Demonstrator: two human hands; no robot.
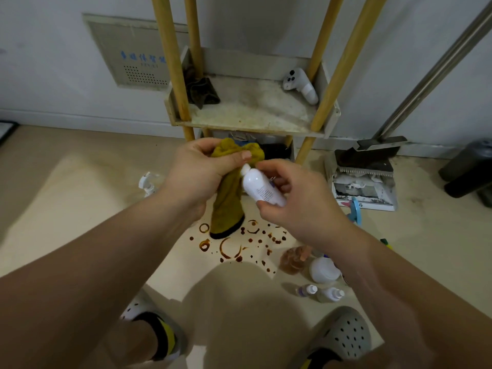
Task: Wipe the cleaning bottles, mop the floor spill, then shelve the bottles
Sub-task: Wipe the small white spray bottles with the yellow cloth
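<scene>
A small white bottle (262, 188) is held in front of the wooden shelf rack (253, 110), just below its lower tray, tilted so that its cap points up toward the rack. The fingers of the right hand (292, 201) are curled round the bottle's body. A mustard-yellow cloth (229, 206) is gripped by the left hand (199, 166), bunched at the top against the bottle's cap, while the rest hangs down. On the floor in front of the rack, below the two hands, a brown spill (234, 247) of rings and droplets is spread. Further out from the rack, past the spill, a cluster of bottles is seen: an amber bottle (294, 261), a round white bottle (323, 270) and two small clear bottles (307, 290) with white caps. A spray bottle (147, 182) is partly hidden behind the left wrist, on the floor at the rack's left foot. On the rack's upper tray a dark rag (202, 93) is lodged at the left corner and a white spray head (300, 85) lies at the right corner. A dustpan (364, 182) is set on the floor to the right of the rack.
</scene>
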